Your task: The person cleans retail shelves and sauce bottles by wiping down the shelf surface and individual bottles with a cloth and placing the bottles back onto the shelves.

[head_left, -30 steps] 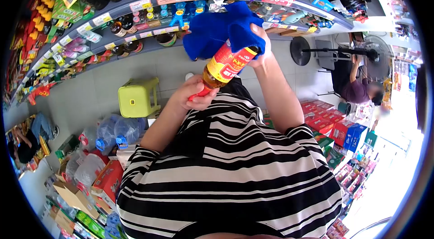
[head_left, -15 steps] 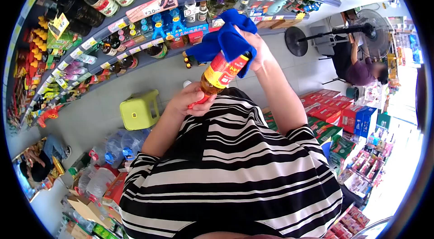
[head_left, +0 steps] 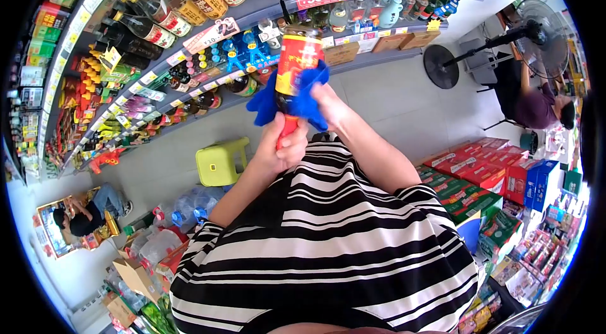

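Observation:
A bottle (head_left: 299, 59) with a red and yellow label is held up in front of the shelves, its base upward and its red cap end down. My left hand (head_left: 281, 144) is closed around the red neck. A blue cloth (head_left: 305, 101) wraps the bottle's lower part, just above that hand. My right hand (head_left: 329, 107) presses the cloth against the bottle's right side, its fingers partly hidden by the cloth.
Curved shelves (head_left: 246, 21) of bottles with price tags run across the top and left. A green stool (head_left: 218, 165) stands on the floor. Red cartons (head_left: 470, 167) are stacked right, near a fan (head_left: 442, 66). One person (head_left: 540, 107) sits far right, another (head_left: 88, 215) lower left.
The bottle has turned more upright, base up. The cloth has slid down from its base to near the neck, with my right hand. The view has shifted, showing more shelf at the left.

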